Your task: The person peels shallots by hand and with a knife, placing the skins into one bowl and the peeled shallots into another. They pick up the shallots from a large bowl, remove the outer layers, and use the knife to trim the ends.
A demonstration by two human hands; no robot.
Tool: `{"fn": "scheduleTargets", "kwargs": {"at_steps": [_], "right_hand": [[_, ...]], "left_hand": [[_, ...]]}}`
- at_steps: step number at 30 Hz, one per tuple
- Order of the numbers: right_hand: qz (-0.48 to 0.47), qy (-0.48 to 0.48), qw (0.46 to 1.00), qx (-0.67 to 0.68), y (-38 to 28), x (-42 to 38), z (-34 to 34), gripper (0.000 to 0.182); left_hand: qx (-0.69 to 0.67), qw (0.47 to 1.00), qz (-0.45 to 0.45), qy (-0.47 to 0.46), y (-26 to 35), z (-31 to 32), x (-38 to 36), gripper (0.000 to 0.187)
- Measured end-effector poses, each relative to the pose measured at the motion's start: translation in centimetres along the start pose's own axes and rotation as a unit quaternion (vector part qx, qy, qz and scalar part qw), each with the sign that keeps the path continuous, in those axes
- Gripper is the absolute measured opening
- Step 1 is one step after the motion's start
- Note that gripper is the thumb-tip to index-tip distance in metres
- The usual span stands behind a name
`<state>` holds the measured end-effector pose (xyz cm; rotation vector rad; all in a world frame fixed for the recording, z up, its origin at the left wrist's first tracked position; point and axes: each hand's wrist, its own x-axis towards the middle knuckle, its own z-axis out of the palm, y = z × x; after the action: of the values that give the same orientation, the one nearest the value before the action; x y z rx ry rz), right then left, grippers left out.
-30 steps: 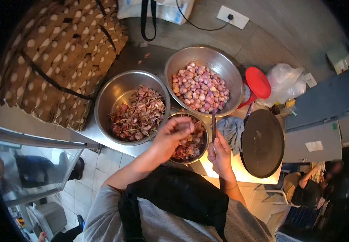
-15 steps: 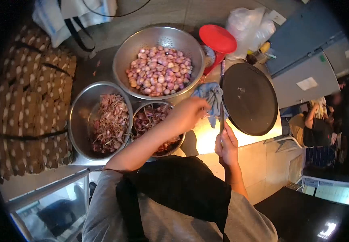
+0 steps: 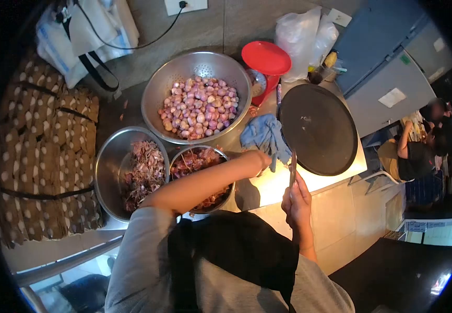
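I see right hand (image 3: 299, 202) gripping knife (image 3: 293, 169); left hand (image 3: 257, 163) near blue cloth (image 3: 263, 134), can't tell grip.

knife (image 3: 293, 169) | narrow blade, tip forward | small bluish-grey object (image 3: 273, 163) | just beside

Head view, taken from the wearer's head and facing forward and steeply down over the chest. The wide lens bends straight lines toward the rim, and black fills the corners. The apron (image 3: 236, 248) rises from the lower edge; the left hand (image 3: 259, 163) and right hand (image 3: 297, 201) lie at close range, right of centre. The worktop (image 3: 274, 189) crosses mid-frame aslant, its front edge climbing rightward. The wall (image 3: 257, 23), farther off, closes the top; the cabinet (image 3: 375, 52) stands upper right, and another person (image 3: 413, 159) appears small near the right margin.
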<state>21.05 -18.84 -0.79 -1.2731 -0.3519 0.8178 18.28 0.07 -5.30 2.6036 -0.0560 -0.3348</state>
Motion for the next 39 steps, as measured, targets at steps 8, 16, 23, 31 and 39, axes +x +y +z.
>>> {"fn": "scheduleTargets", "kwargs": {"at_steps": [8,16,23,31,39], "right_hand": [[0.001,-0.068,0.998,-0.020,0.2,1.7,1.5,0.036],[0.040,-0.187,0.980,-0.055,0.4,3.5,6.4,0.037],[0.053,-0.236,0.968,-0.071,1.4,3.7,8.4,0.037],[0.050,-0.272,0.958,-0.068,1.8,4.0,8.9,0.038],[0.058,-0.250,0.963,-0.085,1.6,3.8,8.1,0.037]], "left_hand": [[-0.482,0.757,0.029,0.440,4.8,-5.1,-14.0,0.046],[-0.106,0.772,-0.031,0.626,5.5,-3.0,-21.4,0.028],[-0.165,0.774,-0.199,0.578,4.1,-1.4,-24.0,0.028],[0.021,0.747,-0.500,0.438,-12.6,2.9,-33.0,0.015],[-0.042,0.815,-0.543,0.200,-18.3,5.4,-34.0,0.053]]}}
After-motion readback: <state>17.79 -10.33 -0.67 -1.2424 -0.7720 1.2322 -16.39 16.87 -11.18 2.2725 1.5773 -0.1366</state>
